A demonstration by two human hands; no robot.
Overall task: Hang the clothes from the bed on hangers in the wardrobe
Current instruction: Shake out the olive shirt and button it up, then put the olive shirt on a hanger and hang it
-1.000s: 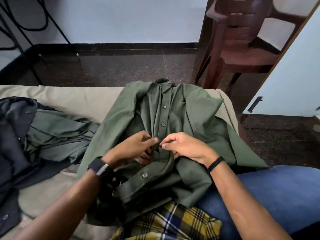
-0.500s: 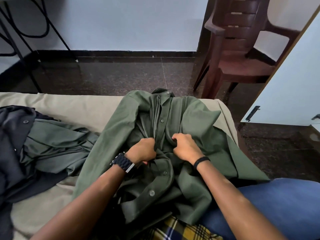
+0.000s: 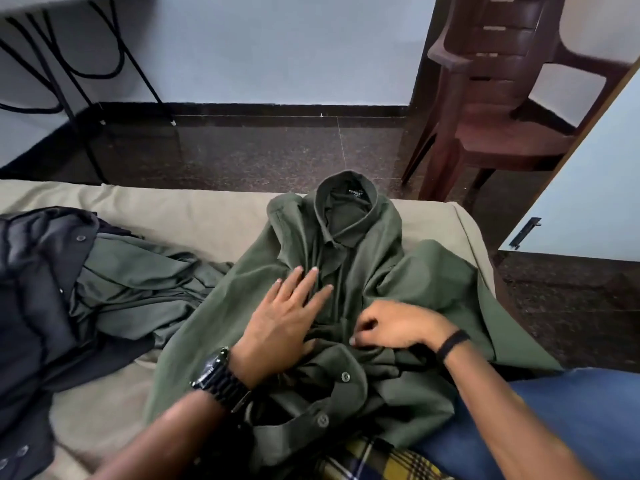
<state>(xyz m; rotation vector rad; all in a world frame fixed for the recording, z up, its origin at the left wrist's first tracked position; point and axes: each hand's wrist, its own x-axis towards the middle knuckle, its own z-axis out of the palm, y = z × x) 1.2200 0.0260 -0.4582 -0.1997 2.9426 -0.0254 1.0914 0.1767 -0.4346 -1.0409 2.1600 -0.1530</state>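
Single head view — looks forward, down over bed [image 3: 194, 216], close above hands; floor, wall beyond.

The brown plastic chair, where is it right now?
In the head view the brown plastic chair stands on the dark floor at upper right, beyond the far edge of the bed, between the pale wall and the white door.
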